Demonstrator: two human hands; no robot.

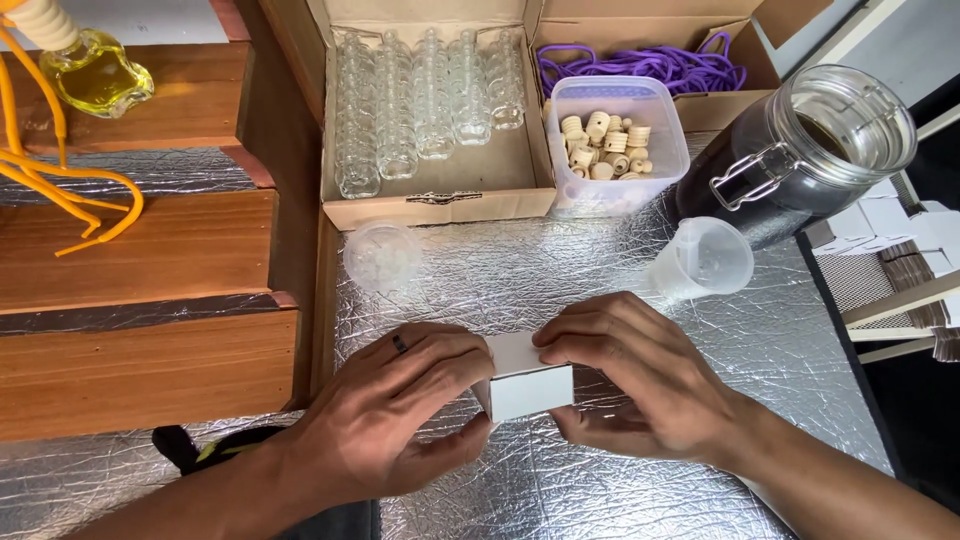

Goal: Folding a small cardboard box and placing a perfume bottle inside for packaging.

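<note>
Foil, silver and crinkled, covers the bench; wooden steps rise at the left. A small white box sits near the front middle of the foil, long axis running left to right, tilted slightly up to the right. The left hand and right hand both grasp it, fingers pressing its top flap. Behind lie a round clear lid, a tipped plastic cup, a cardboard box of glass bottles, a tub of wooden caps, purple cords and a dark glass jar. Nothing lies between these and the hands.
</note>
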